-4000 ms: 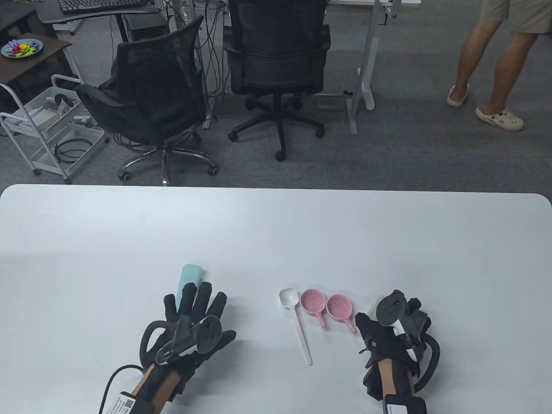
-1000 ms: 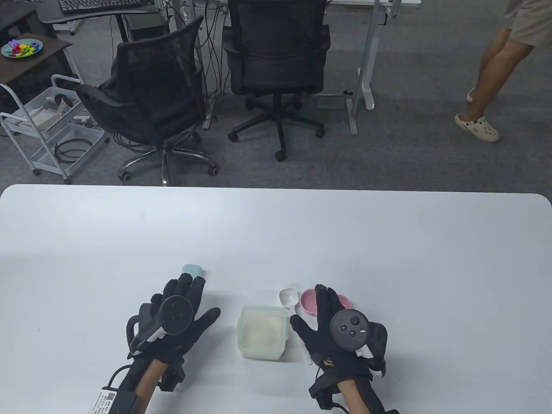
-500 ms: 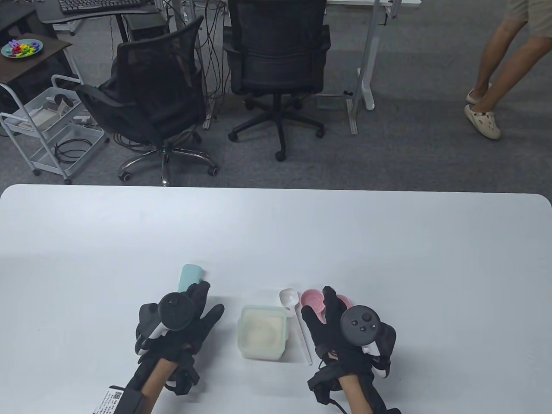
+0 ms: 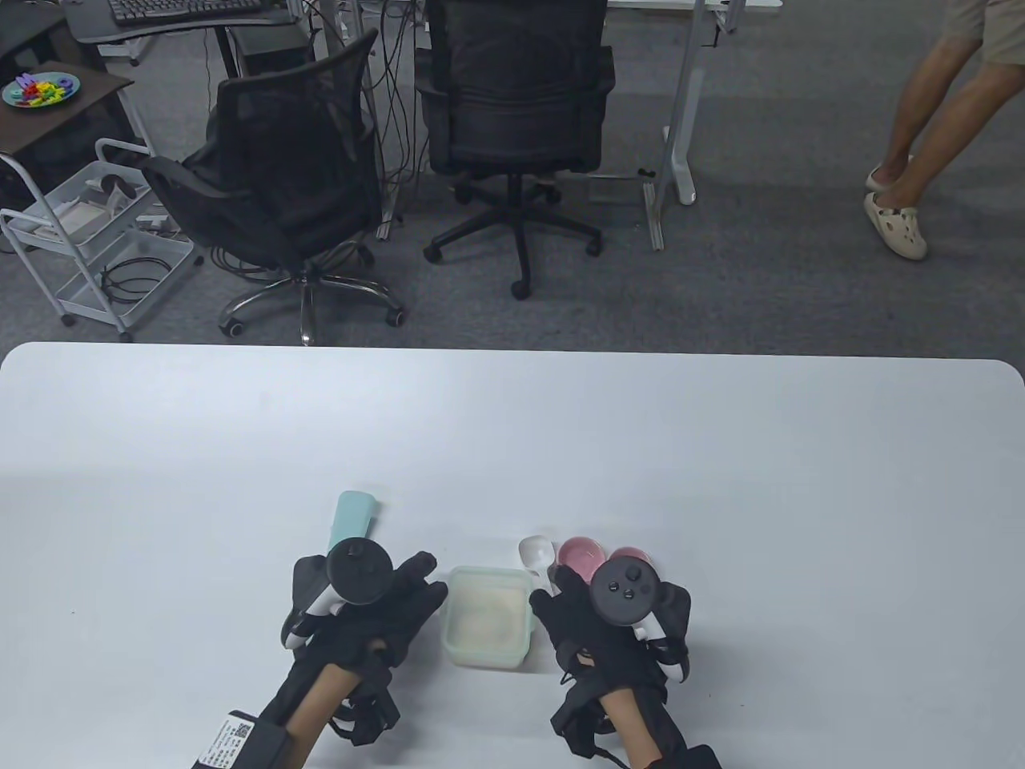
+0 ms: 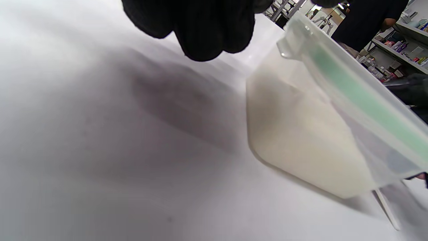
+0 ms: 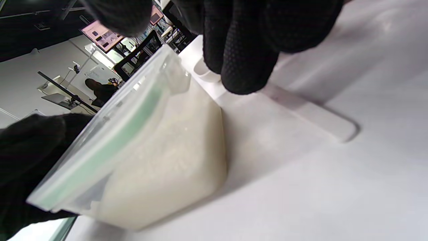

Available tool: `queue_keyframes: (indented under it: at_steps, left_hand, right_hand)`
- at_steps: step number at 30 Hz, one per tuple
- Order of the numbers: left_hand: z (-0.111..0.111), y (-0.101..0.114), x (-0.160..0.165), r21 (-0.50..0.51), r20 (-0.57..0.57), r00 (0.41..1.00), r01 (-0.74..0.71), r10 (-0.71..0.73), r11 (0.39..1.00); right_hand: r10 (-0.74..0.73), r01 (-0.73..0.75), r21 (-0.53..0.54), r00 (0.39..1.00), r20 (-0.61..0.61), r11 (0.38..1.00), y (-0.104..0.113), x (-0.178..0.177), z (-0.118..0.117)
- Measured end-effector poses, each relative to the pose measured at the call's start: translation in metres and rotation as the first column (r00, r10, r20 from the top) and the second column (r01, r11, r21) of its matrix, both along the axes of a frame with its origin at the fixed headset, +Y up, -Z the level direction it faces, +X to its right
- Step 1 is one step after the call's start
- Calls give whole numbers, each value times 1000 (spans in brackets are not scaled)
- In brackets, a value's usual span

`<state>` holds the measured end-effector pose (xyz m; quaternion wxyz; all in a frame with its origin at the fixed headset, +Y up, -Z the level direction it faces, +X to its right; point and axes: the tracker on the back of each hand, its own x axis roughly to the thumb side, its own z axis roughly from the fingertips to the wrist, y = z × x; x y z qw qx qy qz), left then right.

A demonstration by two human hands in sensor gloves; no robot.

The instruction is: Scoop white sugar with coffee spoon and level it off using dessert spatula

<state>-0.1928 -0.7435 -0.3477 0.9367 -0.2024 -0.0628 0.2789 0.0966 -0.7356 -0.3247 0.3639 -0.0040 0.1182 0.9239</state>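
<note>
A clear lidded container of white sugar (image 4: 487,615) with a green seal stands near the table's front edge. My left hand (image 4: 420,581) lies open beside its left wall; its fingers (image 5: 204,30) hang just above the table by the container (image 5: 311,134). My right hand (image 4: 560,593) lies open at the right wall, over the white coffee spoon's handle (image 6: 311,113). Its fingers (image 6: 247,67) hover close to the handle, beside the container (image 6: 160,157). The spoon's bowl (image 4: 535,553) shows beyond the hand. The teal dessert spatula (image 4: 352,521) lies beyond my left hand.
Two small pink dishes (image 4: 580,554) sit side by side to the right of the spoon's bowl, partly hidden by my right hand. The white table (image 4: 512,432) stretches wide beyond them. Office chairs stand past its far edge.
The sugar container has appeared on the table since the oldest frame. Both hands have moved inward to its sides. My left hand has come off the spatula; my right now covers the spoon's handle.
</note>
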Motion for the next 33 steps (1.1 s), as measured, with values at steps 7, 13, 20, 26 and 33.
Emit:
queue_keyframes:
  at_steps: [7,13,20,26,33]
  left_hand:
    - [-2,-7,2,-60,-3,997,-74,74,995]
    - [-1,-7,4,-79,-15,990,-141,140,987]
    - [2,-4,7,-60,-17,994,-108,107,992]
    - [5,2,7,12,-49,998,-41,42,999]
    - [13,1,5,152,-64,996,72,-63,986]
  right_hand:
    - [-84,83,-53,996,-13,995,-10,-4,-3]
    - [-157,159,-63,987,26,985,-13,-5,-2]
    - [-162,166,-48,984,73,985,-13,-6,0]
    - [-117,117,-3,989,88,993,-8,-4,1]
    - [152,-156,129,987,42,979,9,-11,11]
